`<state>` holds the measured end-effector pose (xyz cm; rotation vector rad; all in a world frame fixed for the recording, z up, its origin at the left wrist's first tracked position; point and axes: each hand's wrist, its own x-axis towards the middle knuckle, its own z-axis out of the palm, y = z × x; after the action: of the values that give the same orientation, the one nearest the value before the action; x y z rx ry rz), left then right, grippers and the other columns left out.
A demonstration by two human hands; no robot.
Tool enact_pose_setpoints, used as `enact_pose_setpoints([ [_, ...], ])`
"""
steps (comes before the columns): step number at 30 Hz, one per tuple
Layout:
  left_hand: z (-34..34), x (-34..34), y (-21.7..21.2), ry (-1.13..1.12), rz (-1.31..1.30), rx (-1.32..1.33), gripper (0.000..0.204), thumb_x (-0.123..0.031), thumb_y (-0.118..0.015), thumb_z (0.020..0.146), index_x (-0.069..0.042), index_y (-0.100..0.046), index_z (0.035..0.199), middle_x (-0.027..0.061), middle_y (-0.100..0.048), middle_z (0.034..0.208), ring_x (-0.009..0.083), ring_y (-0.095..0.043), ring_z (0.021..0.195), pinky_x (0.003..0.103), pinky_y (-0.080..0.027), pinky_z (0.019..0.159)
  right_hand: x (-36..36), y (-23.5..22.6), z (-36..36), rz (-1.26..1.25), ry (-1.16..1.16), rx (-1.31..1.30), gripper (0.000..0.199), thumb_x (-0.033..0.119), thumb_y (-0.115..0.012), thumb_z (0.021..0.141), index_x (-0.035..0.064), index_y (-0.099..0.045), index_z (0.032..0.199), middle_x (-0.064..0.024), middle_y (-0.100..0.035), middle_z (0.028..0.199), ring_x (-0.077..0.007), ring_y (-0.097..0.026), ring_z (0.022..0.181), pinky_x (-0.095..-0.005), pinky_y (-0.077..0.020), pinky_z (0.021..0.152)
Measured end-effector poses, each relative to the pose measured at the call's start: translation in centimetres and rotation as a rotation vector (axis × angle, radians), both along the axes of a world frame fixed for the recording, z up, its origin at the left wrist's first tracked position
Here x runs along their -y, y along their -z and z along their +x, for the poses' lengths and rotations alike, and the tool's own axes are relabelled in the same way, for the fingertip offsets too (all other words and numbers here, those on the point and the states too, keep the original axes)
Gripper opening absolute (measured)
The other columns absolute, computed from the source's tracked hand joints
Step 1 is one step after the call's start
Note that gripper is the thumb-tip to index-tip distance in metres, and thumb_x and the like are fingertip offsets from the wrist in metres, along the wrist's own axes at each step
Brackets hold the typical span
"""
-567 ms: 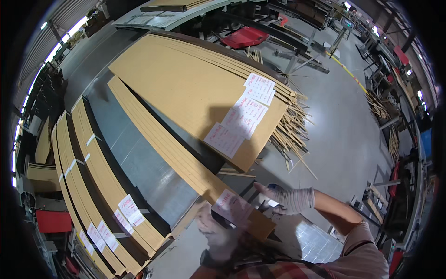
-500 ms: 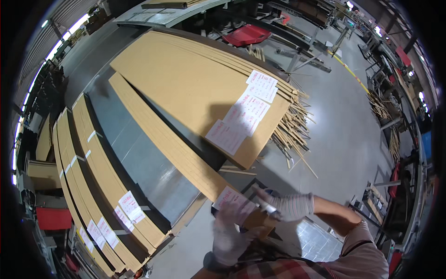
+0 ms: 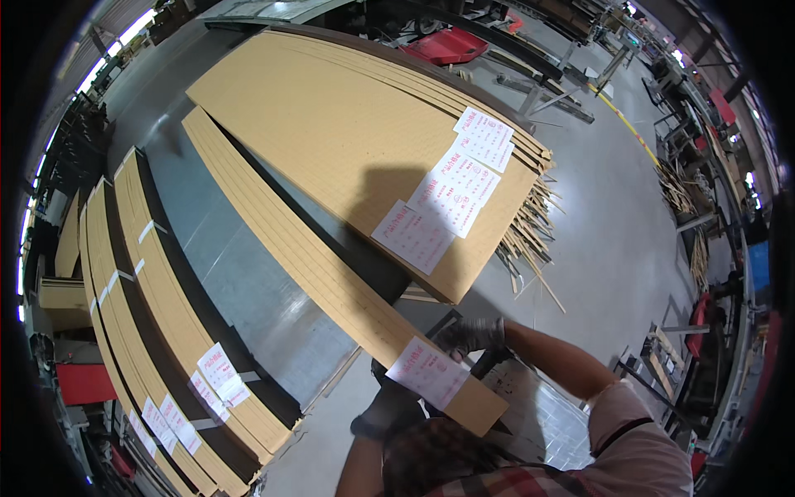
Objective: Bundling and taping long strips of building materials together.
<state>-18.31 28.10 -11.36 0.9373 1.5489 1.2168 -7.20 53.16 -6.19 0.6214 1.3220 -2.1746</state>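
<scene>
A long, narrow cardboard pack (image 3: 306, 273) with lines along its length runs from the upper left down to me. On its near end lies a white label (image 3: 429, 373) with red print. My right hand (image 3: 470, 336), in a dark-looking glove, is closed at the pack's right edge beside the label. On the opposite side my left hand (image 3: 389, 412), also gloved, is against the pack's left edge, with its fingers mostly hidden beneath it. Right of this pack lies a wide cardboard stack (image 3: 331, 132) bearing several overlapping labels (image 3: 451, 199).
Several long cardboard packs (image 3: 157, 282) with black sides and white bands lie at the left. A grey metal surface (image 3: 257, 273) shows between them and the narrow pack. Thin wooden strips (image 3: 530, 232) are heaped beyond the wide stack. A red piece (image 3: 447, 47) lies at the back.
My hands have moved from over the label to either side of the pack's near end, uncovering the label. The cardboard packs appear slightly shifted in view.
</scene>
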Motion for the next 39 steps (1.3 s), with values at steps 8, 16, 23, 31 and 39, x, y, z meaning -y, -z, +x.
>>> enact_pose_setpoints([
  [8,5.5,1.0,6.4,-0.147,-0.279,0.136,0.04,-0.028,-0.054,0.092,0.001,-0.054,0.119,0.0066,-0.066,0.092,0.0106,-0.062,0.087,0.029,-0.05,0.079,9.3,-11.9,0.0,1.439,0.089,-0.583,0.06,0.023,-0.076,0.066,-0.0004,-0.051,0.115,-0.0179,-0.055,0.107,-0.0333,-0.058,0.091,-0.0466,-0.0498,0.072],
  [16,1.9,-0.3,-12.1,-0.485,-0.011,0.145,0.031,-0.031,-0.05,0.093,-0.003,-0.061,0.084,0.0008,-0.059,0.071,0.008,-0.051,0.059,0.024,-0.037,0.051,14.3,-8.9,1.8,1.609,0.394,-0.336,0.041,0.023,-0.071,0.07,0.0023,-0.048,0.097,-0.0236,-0.054,0.102,-0.0383,-0.057,0.081,-0.049,-0.0459,0.063],
  [23,1.3,-5.0,-13.1,-0.799,-0.207,1.254,0.025,-0.027,-0.069,0.086,-0.004,-0.063,0.079,0.006,-0.067,0.074,0.0151,-0.061,0.063,0.032,-0.051,0.06,7.5,-15.9,-1.0,1.229,-0.542,-0.251,0.036,0.033,-0.064,0.078,0.0134,-0.059,0.109,-0.0141,-0.063,0.092,-0.0324,-0.064,0.083,-0.0443,-0.0527,0.07],
  [31,0.0,-3.5,-11.2,-0.753,-0.061,0.281,0.069,-0.015,-0.081,0.074,0.003,-0.035,0.123,0.0078,-0.061,0.099,0.0141,-0.06,0.083,0.028,-0.053,0.065,0.6,-11.4,-0.8,1.032,-0.578,-0.008,0.025,0.032,-0.062,0.082,0.0146,-0.068,0.1,-0.0106,-0.068,0.089,-0.0312,-0.067,0.083,-0.0408,-0.0534,0.069],
  [39,2.8,-1.7,-16.1,-0.725,0.055,3.685,0.06,-0.037,-0.055,0.092,0.001,-0.035,0.134,0.0183,-0.047,0.132,0.028,-0.043,0.126,0.038,-0.033,0.108,1.0,-7.7,-0.2,1.025,-0.313,0.164,0.066,0.063,-0.036,0.091,0.0062,-0.063,0.11,-0.0222,-0.065,0.1,-0.0375,-0.061,0.1,-0.0449,-0.0467,0.088],
])
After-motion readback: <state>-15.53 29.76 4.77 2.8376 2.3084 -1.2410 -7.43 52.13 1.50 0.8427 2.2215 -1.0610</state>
